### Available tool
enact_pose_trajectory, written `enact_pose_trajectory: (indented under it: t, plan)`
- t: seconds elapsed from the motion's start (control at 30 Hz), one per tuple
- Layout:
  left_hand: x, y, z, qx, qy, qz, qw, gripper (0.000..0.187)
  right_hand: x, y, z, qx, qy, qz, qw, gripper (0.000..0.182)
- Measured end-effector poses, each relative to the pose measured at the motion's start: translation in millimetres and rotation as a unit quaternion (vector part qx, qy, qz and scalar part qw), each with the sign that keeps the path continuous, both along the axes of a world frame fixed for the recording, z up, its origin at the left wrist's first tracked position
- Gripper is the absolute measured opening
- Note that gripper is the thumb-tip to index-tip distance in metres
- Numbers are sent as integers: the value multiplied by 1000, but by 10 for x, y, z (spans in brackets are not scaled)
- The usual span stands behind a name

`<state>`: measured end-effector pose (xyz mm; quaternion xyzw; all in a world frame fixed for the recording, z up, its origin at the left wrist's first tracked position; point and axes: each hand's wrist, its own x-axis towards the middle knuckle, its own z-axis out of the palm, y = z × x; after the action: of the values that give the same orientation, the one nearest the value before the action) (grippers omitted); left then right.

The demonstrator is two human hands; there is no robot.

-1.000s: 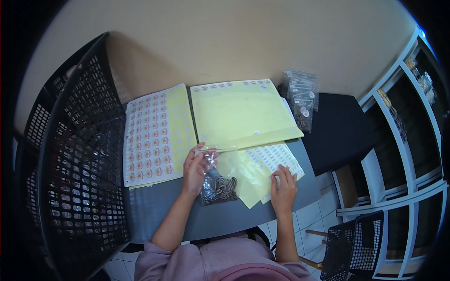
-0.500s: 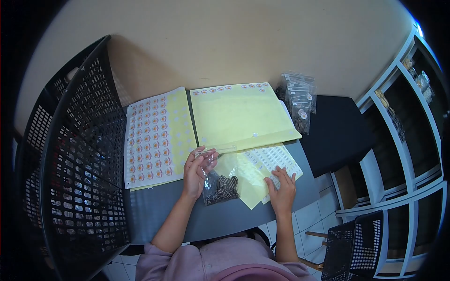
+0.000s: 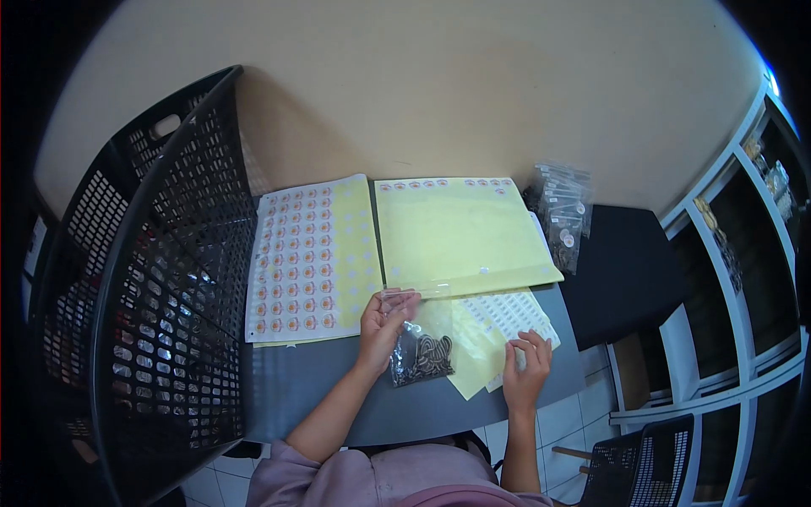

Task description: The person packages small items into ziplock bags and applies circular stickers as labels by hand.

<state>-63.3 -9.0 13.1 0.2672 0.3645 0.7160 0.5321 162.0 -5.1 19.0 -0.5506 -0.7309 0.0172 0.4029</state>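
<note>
My left hand (image 3: pixel 382 336) grips the upper left side of a clear plastic bag (image 3: pixel 404 365), thumb in front of it. Dark, striped, coiled pieces (image 3: pixel 434 355) lie at the bottom of the bag. Over the right part of a white label sheet (image 3: pixel 509 312) printed with small marks is my right hand (image 3: pixel 527 372). Its fingers are curled towards the thumb in a pinch; what lies between the tips, if anything, is too small to make out. A pale yellow sheet (image 3: pixel 469 366) lies between the bag and the right hand.
A large yellow backing sheet (image 3: pixel 465 228) and a sheet of round stickers (image 3: pixel 291 262) cover the grey table (image 3: pixel 329 397). Filled bags (image 3: pixel 564 211) are stacked at right, beside a black surface (image 3: pixel 625 262). A tall black basket (image 3: pixel 169 279) stands left; white shelves (image 3: pixel 743 355) stand right.
The view has shifted, so the scene sits further right and lower. My right hand's fingers have gone from spread on the label sheet to curled in. My left hand still holds the bag.
</note>
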Motion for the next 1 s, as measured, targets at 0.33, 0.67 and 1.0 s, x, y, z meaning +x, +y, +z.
enact_pose_trajectory:
  t: [0.33,0.67,1.0]
  plan:
    - [46,-5,4,34,54,30,998,39,-1018,238,346,-138,352,209,902,7]
    - [31,-30,8,57,-13,43,997,36,-1510,169,197,-106,307,119,938,9]
    - [86,-30,-20,85,52,77,992,35,-1545,142,213,-151,320,143,924,10]
